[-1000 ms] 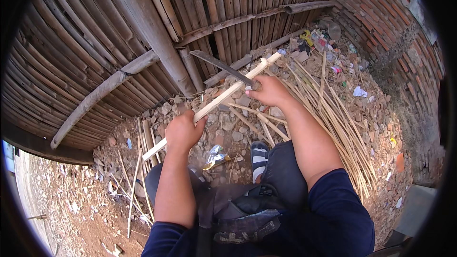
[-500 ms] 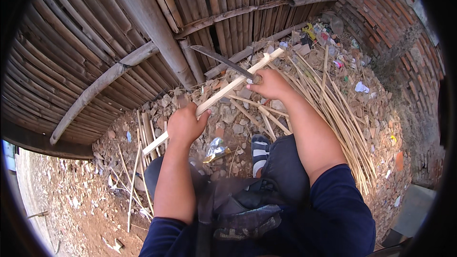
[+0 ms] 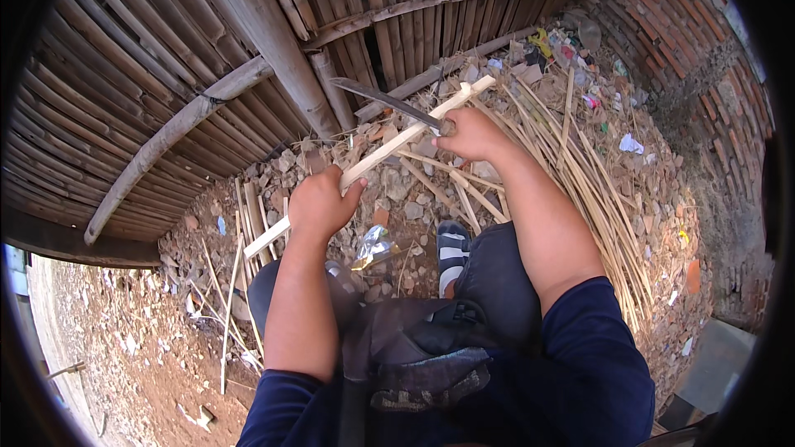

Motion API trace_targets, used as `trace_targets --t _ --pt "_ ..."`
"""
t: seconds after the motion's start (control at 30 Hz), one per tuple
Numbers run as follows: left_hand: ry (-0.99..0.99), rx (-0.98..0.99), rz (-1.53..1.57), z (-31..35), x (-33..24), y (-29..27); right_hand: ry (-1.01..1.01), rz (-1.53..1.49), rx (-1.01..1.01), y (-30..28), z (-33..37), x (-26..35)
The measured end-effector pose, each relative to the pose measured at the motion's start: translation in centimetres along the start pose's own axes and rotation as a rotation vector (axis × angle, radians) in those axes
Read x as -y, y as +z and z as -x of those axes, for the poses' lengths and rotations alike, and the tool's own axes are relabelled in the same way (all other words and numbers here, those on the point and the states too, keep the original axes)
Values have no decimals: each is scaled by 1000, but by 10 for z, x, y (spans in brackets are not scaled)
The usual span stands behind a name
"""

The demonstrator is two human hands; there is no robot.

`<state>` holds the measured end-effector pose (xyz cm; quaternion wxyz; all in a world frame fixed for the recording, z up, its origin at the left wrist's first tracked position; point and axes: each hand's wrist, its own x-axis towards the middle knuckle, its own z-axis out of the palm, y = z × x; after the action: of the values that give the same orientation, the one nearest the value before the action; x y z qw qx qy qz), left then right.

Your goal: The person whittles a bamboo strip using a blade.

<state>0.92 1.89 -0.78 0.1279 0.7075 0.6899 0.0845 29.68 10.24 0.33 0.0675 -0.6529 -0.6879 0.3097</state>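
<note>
My left hand (image 3: 321,209) is closed round a pale split bamboo strip (image 3: 397,142), which slants from lower left to upper right in front of me. In my right hand (image 3: 474,134) is the handle of a long dark-bladed machete (image 3: 387,101). Its blade points to the upper left and crosses the strip just left of that hand. A small raised piece stands on the strip close to its far end. The fingers of both hands are partly hidden behind their backs.
A pile of long thin bamboo strips (image 3: 592,199) lies at my right. Shorter sticks (image 3: 229,314) lie at my left. Stones and litter cover the ground, with a shiny foil wrapper (image 3: 374,247) between my feet. A bamboo wall (image 3: 166,50) rises ahead, a brick wall (image 3: 662,33) at right.
Both hands, the strip and the machete stay nearly where they were. My right hand and the machete have shifted very slightly upward. The whole view has tilted a little.
</note>
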Motion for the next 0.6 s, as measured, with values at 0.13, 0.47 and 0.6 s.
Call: trace_targets --t 0.13,0.47,0.6 --pt "32 -30 -12 -1 3 5 -92 90 -41 3 -1 -1" --pt "-21 -109 59 0 -3 5 -13 -25 -271 5 4 11" --pt "-29 -145 125 0 -5 4 7 -1 -377 1 10 14"
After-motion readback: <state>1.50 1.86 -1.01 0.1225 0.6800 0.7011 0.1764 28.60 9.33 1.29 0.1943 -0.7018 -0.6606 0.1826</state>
